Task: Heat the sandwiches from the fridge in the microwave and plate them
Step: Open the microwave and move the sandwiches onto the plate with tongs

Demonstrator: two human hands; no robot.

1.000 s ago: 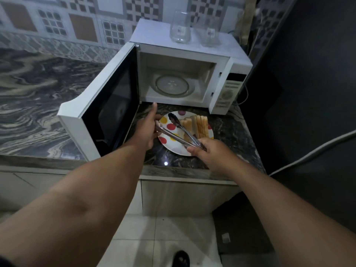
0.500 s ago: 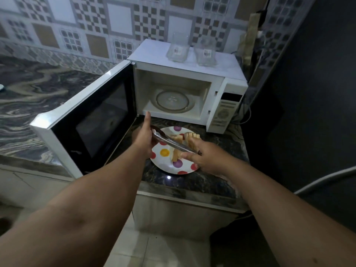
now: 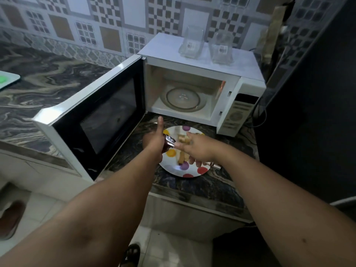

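Sandwiches plated on the tabletop before the open microwave.

Head view: at frame centre, sandwiches (image 3: 183,149) lie on a spotted plate (image 3: 173,168) on the tabletop (image 3: 192,187), just below the microwave (image 3: 194,79), whose door (image 3: 100,120) stands wide open and whose turntable (image 3: 183,99) is bare. The left hand (image 3: 155,141) keeps a clenched grip on the metal tongs (image 3: 169,141), thumb raised; the right hand (image 3: 198,149) reaches over the food, also touching the tongs, its grip unclear, likely steadying them.

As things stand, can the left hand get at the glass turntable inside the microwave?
Probably yes. The microwave door is swung wide open and the turntable is bare, just beyond the left hand. That hand, though, seems to be touching the tongs.
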